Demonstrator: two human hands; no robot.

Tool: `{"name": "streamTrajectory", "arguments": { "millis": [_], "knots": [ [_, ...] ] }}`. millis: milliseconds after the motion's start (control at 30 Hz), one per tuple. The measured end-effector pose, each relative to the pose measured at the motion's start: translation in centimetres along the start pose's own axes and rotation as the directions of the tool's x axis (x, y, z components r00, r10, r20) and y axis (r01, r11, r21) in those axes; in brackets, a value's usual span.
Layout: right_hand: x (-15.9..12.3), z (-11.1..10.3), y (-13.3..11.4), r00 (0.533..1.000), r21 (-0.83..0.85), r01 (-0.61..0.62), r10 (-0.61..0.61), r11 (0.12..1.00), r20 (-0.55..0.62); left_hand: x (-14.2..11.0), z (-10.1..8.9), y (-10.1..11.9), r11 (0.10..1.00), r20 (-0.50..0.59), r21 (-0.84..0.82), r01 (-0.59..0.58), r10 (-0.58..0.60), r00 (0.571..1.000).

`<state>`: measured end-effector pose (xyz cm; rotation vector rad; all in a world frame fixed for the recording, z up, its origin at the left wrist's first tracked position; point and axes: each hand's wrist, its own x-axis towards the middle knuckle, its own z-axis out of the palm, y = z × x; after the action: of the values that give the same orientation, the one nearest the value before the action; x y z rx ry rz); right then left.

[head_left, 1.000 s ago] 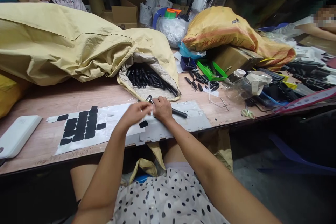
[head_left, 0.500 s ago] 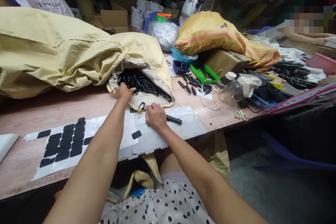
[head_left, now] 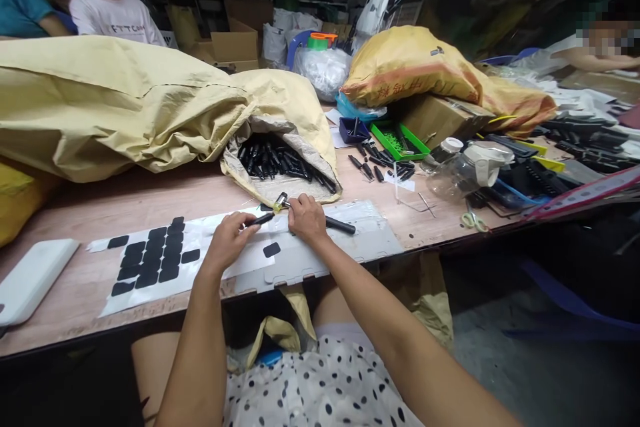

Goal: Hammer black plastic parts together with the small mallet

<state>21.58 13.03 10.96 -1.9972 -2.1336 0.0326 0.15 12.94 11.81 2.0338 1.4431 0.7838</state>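
Note:
My left hand (head_left: 229, 240) is closed on a slim black pen-like piece (head_left: 261, 219), whose tip points right over the white board (head_left: 295, 260). My right hand (head_left: 307, 217) is wrapped round a small hammer; its black handle (head_left: 341, 224) sticks out to the right and its head (head_left: 281, 201), silvery with a yellowish face, shows on the left. Just beyond my hands, a beige sack (head_left: 295, 90) lies with its mouth toward me, and many similar black pieces (head_left: 275, 157) fill the opening. Left of my left hand, a white sheet (head_left: 107, 303) carries rows of black rounded squares (head_left: 150, 257).
A white power-bank-like block (head_left: 37, 280) lies at the left. To the right are a green tray (head_left: 395, 140), a dark blue box (head_left: 353, 130), a clear jug (head_left: 475, 167) and scissors (head_left: 474, 220). A yellow sack (head_left: 415, 70) rests behind. Other people sit across the table and far right.
My left hand has drawn back from the sack's mouth, bringing out one black piece toward the hammer head. My right hand keeps its hold on the hammer. The camera view has shifted left.

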Motion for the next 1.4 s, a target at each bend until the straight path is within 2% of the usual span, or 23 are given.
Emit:
{"name": "streamTrajectory", "arguments": {
  "millis": [67, 133, 300, 500, 600, 700, 867, 1067, 1300, 1400],
  "knots": [
    [0.0, 0.1, 0.1, 1.0, -0.006, 0.001, -0.001, 1.0, -0.007, -1.8, 0.3, -1.0, 0.999, 0.043, 0.032, -0.02, 0.019, 0.999],
    [0.0, 0.2, 0.2, 1.0, -0.008, 0.008, -0.008, 1.0, -0.018, -2.5, 0.8, -1.5, 0.998, 0.052, 0.063, -0.026, 0.023, 0.998],
    [0.0, 0.0, 0.4, 1.0, -0.003, 0.011, -0.011, 1.0, -0.016, -2.0, 1.8, -1.3, 0.995, 0.021, 0.1, -0.022, 0.02, 1.0],
    [-0.1, -0.9, 0.7, 0.999, 0.033, 0.042, -0.043, 0.999, 0.025, -1.7, 1.9, -1.3, 0.997, 0.039, 0.076, -0.024, 0.021, 0.999],
    [-1.2, -1.4, 0.3, 0.992, 0.126, 0.124, -0.119, 0.984, -0.047, -1.8, 2.0, -1.4, 0.997, 0.026, 0.08, -0.015, 0.013, 1.0],
    [-3.2, -1.7, -0.6, 0.966, 0.247, 0.243, -0.211, 0.938, -0.15, -1.8, 2.2, -1.4, 0.997, 0.025, 0.075, -0.015, 0.013, 1.0],
    [-5.9, -1.6, -2.1, 0.921, 0.276, 0.385, -0.347, 0.881, -0.177, -1.7, 2.1, -1.3, 0.998, 0.029, 0.068, 0.001, -0.003, 1.0],
    [-6.5, -1.3, -2.5, 0.936, 0.172, 0.352, -0.343, 0.92, -0.082, -1.7, 1.8, -0.9, 0.999, 0.048, 0.038, 0.021, -0.022, 0.999],
    [-6.5, -1.5, -1.7, 0.959, 0.217, 0.267, -0.237, 0.939, -0.157, -1.7, 1.9, -0.9, 1.0, 0.024, -0.001, 0.03, -0.03, 0.999],
    [-6.8, -1.3, -1.4, 0.961, 0.204, 0.27, -0.249, 0.941, -0.119, -1.7, 2.0, -1.1, 1.0, 0.022, -0.011, 0.024, -0.024, 0.999]
  ]
}}
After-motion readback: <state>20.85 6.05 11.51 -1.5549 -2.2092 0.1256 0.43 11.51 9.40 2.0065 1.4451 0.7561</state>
